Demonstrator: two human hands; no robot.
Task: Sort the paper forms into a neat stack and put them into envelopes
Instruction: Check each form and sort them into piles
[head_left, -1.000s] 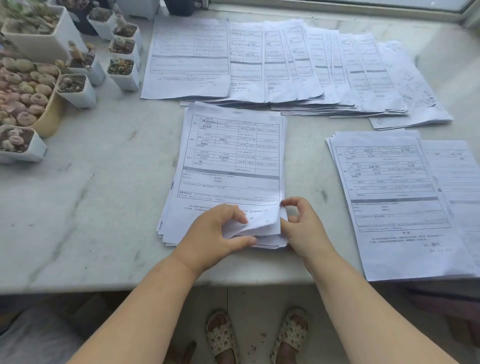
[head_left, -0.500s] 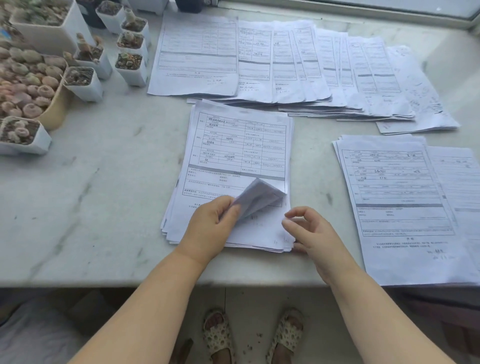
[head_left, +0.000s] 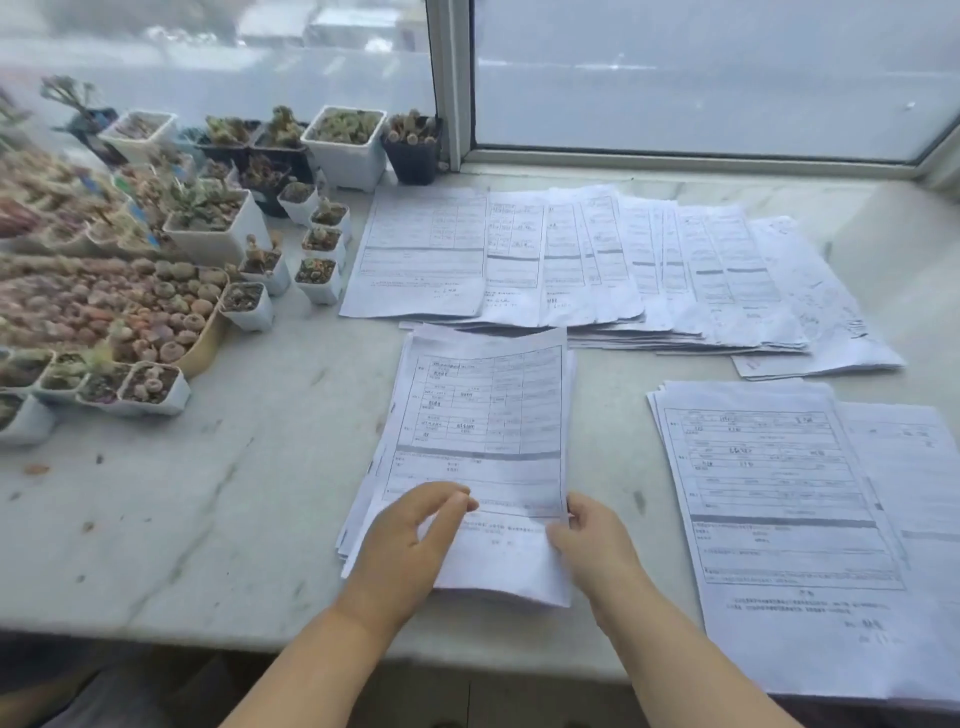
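The middle stack of printed forms (head_left: 467, 415) lies on the marble sill in front of me. Its top form (head_left: 483, 395) is raised a little off the stack at the near end. My left hand (head_left: 410, 540) holds that form's lower left part, with paper showing between thumb and fingers. The form's lower right edge is pinched by my right hand (head_left: 587, 540). A second stack of forms (head_left: 769, 493) lies to the right. Several forms are fanned out in a row (head_left: 597, 260) at the back. No envelope is in view.
Many small pots of succulents (head_left: 156, 291) crowd the left of the sill, the nearest white pots (head_left: 317, 270) just beside the fanned row. A window frame (head_left: 449, 83) stands at the back. The sill's front edge (head_left: 208, 636) runs just below my wrists.
My view has tilted up, so the window now shows. The corner that my left hand had folded back has given way to the whole top form being lifted, and my right hand has taken its right edge.
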